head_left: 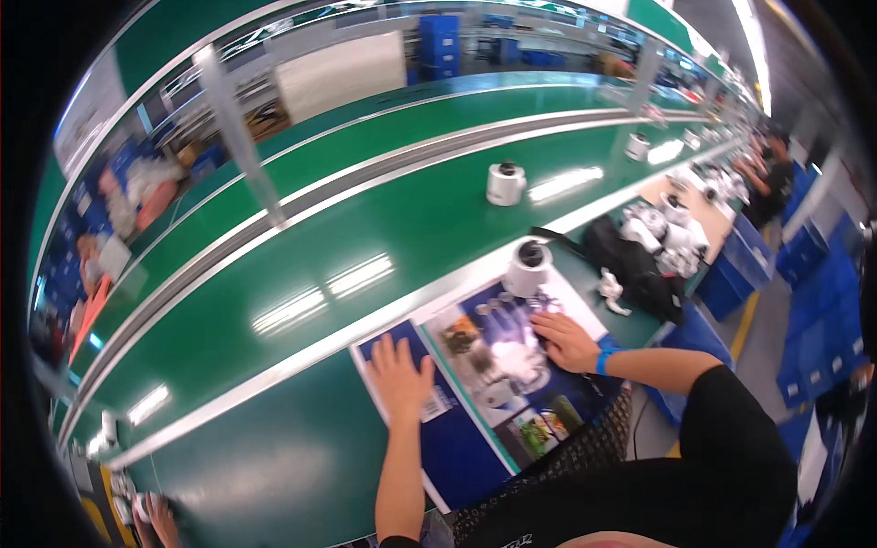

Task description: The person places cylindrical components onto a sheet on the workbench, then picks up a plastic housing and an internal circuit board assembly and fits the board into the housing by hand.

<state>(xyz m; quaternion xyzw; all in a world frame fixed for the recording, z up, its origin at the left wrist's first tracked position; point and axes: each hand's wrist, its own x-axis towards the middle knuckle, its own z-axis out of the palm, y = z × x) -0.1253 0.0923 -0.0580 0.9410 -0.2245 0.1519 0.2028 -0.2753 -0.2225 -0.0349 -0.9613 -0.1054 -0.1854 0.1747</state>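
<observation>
A large printed cardboard sheet (470, 454), blue and white with pictures of an appliance and food, lies on the green worktop in front of me. It looks like a flattened carton. My left hand (399, 374) rests palm down on its left blue panel, fingers spread. On the right part of the sheet lies my right hand (566, 340), a blue band at its wrist, with the fingers stretched out over the picture. Neither hand grips anything. Just beyond the right hand a white cylindrical appliance part (529, 270) with a black top stands upright by the sheet's far edge.
A green conveyor belt (365, 237) with a pale rail runs beyond the worktop, carrying another white part (505, 184). At right are a black bag (626, 269), heaped white parts (671, 228) and blue bins (731, 260). Another person's hands (157, 522) show at lower left.
</observation>
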